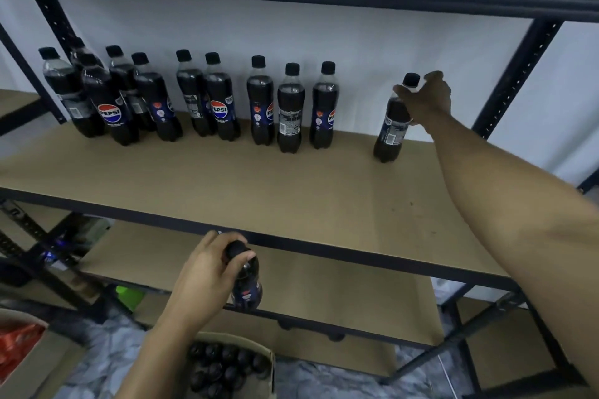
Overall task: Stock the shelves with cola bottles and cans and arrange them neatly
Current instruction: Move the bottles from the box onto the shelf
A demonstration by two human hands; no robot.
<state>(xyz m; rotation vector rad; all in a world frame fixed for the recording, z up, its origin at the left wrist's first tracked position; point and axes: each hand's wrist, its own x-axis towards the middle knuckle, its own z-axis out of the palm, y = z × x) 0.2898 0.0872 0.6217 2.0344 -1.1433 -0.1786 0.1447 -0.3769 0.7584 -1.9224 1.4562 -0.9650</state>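
**Both hands on cola bottles at the middle shelf**

The brown shelf fills most of my view, with its dark front rail running across below. My right arm reaches long and nearly straight over it toward the back right corner. There my right hand holds the far-right bottle. The thumb lies across its shoulder just under the black cap, and my fingers curl round behind. That bottle stands on the board, well apart from the others.

Along the back wall stands a row of bottles. I count ten, all dark cola with black caps, so eleven stand on this shelf. Five crowd together at the left end, two touch in the middle, and three stand close together to their right.

Lower down, in front of the lower shelf, my left hand grips the twelfth bottle by the neck. The fingers are wrapped round it just under the cap, and it hangs upright above a cardboard box.

Dark caps fill that box, but they are blurred and partly behind my forearm, so I cannot count them. One bottle in the left cluster shows only its cap and shoulder. A red pack is cut off at the bottom left, and I cannot make out what the green thing is.
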